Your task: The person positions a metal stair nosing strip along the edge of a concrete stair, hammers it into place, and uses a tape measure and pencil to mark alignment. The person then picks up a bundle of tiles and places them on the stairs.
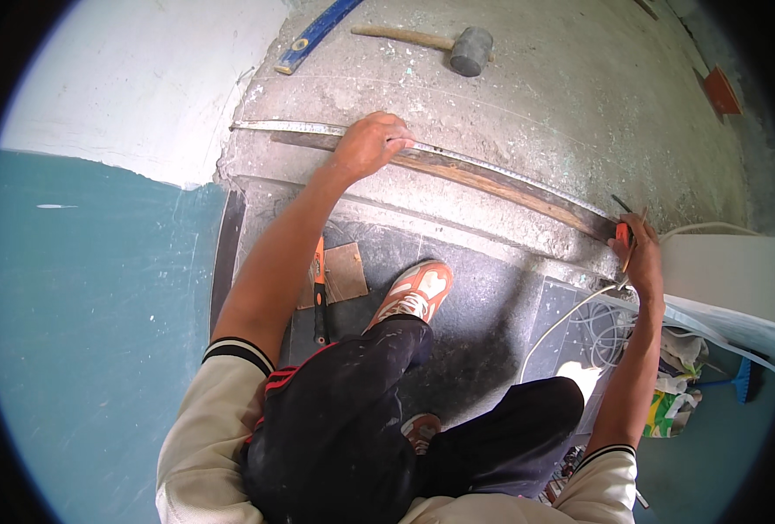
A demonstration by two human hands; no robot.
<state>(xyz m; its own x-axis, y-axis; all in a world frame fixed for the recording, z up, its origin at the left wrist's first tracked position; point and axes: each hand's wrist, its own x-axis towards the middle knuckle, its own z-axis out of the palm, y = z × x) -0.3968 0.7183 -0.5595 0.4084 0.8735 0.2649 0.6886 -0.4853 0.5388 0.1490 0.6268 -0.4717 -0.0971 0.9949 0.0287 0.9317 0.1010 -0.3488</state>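
Observation:
A wooden strip (492,185) lies along the rough concrete ledge in front of me, with a tape measure's pale blade (527,182) stretched along its far edge. My left hand (373,147) is closed, fingers bent over the blade and strip left of the middle. To its left the blade runs on to the wall corner. At the strip's right end my right hand (641,253) is wrapped round the tape measure's orange-red case (623,233). A thin dark stick (621,203) shows beside those fingers; whether they hold it I cannot tell.
Beyond the strip lie a rubber mallet (470,52) and a blue spirit level (318,37). An orange-and-black handled tool (320,297) rests by a brown tile piece (345,271) near my foot. A white cable (549,336) and a blue brush (742,380) are at right; a wall (99,253) bounds the left.

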